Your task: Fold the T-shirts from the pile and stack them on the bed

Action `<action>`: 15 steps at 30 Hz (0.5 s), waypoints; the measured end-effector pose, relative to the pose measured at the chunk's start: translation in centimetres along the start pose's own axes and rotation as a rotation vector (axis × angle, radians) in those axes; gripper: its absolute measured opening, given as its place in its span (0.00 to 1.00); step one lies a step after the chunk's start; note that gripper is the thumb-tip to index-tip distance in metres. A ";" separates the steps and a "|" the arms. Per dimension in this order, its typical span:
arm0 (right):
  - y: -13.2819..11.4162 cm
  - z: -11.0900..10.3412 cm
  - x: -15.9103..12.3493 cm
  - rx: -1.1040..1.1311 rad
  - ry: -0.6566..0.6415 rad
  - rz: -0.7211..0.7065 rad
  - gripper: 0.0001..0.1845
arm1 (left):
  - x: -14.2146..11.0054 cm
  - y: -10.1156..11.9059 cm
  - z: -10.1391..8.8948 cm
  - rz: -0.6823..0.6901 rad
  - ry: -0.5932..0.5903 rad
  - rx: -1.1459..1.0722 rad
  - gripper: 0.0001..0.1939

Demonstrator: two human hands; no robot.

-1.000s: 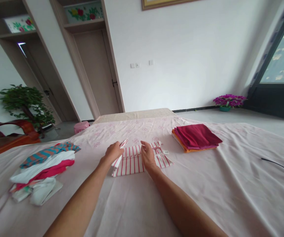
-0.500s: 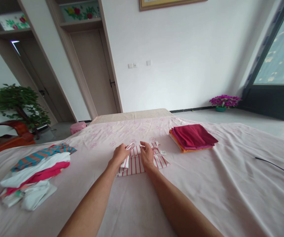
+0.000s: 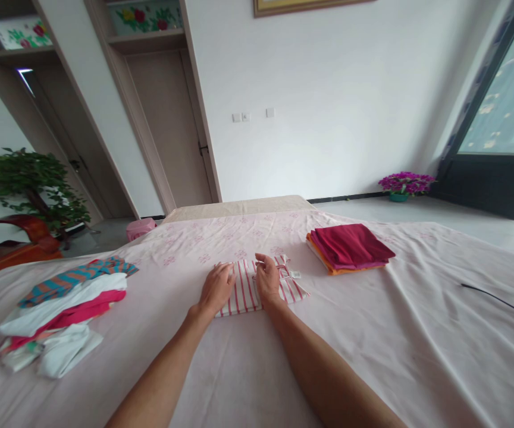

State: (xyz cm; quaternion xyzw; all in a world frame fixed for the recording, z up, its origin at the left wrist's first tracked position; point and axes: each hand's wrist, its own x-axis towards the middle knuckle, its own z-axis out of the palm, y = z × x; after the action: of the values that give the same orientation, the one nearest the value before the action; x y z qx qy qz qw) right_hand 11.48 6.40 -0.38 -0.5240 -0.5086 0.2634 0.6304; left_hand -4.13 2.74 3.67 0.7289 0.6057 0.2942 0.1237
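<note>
A white garment with red stripes [image 3: 244, 291] lies folded on the pale pink sheet [image 3: 234, 368], straight in front of me. On its left end rests my left hand [image 3: 218, 286], open, palm down with the fingers stretched forward. My right hand [image 3: 267, 278] stands on edge across the middle of the garment, its fingers extended and thumb side up. Neither hand grips the cloth. To the right of my right hand, the garment's ties and a small white label show on top.
Right of the garment sits a folded stack of dark red and orange cloth [image 3: 350, 246]. A loose pile of clothes [image 3: 67, 306] lies at the left. Black-framed glasses [image 3: 502, 297] rest at the far right. A pink stool [image 3: 141, 228] stands beyond the left edge.
My left hand has let go of the striped garment's left edge and now lies flat on it. That end is folded over and flatter. My right hand has stayed nearly in place.
</note>
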 end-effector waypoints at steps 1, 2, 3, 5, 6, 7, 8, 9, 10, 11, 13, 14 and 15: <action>0.0 0.0 0.0 -0.011 -0.005 -0.010 0.21 | -0.3 0.1 0.5 0.068 -0.039 0.064 0.22; 0.0 0.0 0.0 -0.022 -0.011 -0.015 0.21 | -0.6 0.1 1.0 0.136 -0.085 0.138 0.25; 0.1 -0.1 0.0 -0.035 -0.015 -0.017 0.21 | -0.9 0.1 1.6 0.194 -0.130 0.212 0.27; 0.3 -0.1 0.0 -0.069 -0.026 -0.015 0.21 | -1.4 0.0 2.6 0.254 -0.192 0.317 0.29; 0.4 -0.1 0.0 -0.089 -0.031 -0.014 0.22 | -1.5 0.0 2.9 0.258 -0.201 0.345 0.30; 0.4 -0.1 0.0 -0.107 -0.037 -0.013 0.22 | -1.6 -0.1 3.1 0.259 -0.206 0.360 0.31; 0.3 -0.1 0.0 -0.122 -0.042 -0.013 0.22 | -1.7 -0.1 3.2 0.259 -0.213 0.359 0.31; 0.2 -0.2 0.1 -0.129 -0.042 -0.013 0.22 | -1.7 -0.2 3.0 0.263 -0.216 0.344 0.30; 0.0 -0.3 0.2 -0.125 -0.036 -0.013 0.23 | -1.6 -0.3 2.8 0.265 -0.204 0.319 0.29; -0.3 -0.5 0.5 -0.112 -0.025 -0.012 0.23 | -1.5 -0.5 2.4 0.254 -0.170 0.289 0.28; -0.8 -1.2 1.4 -0.068 -0.003 0.007 0.24 | -1.1 -1.1 1.4 0.126 -0.035 0.205 0.25; -0.9 -1.8 2.1 -0.043 0.010 0.029 0.25 | -0.8 -1.6 0.9 -0.002 0.039 0.147 0.25; -0.9 -2.5 2.9 -0.019 0.018 0.056 0.25 | -0.5 -2.2 0.3 -0.146 0.094 0.089 0.26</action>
State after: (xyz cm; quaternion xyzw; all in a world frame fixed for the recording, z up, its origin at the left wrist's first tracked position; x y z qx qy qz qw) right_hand 14.56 7.66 1.68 -0.5464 -0.4906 0.2716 0.6221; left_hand -5.78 2.82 2.09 0.6729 0.6749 0.2912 0.0837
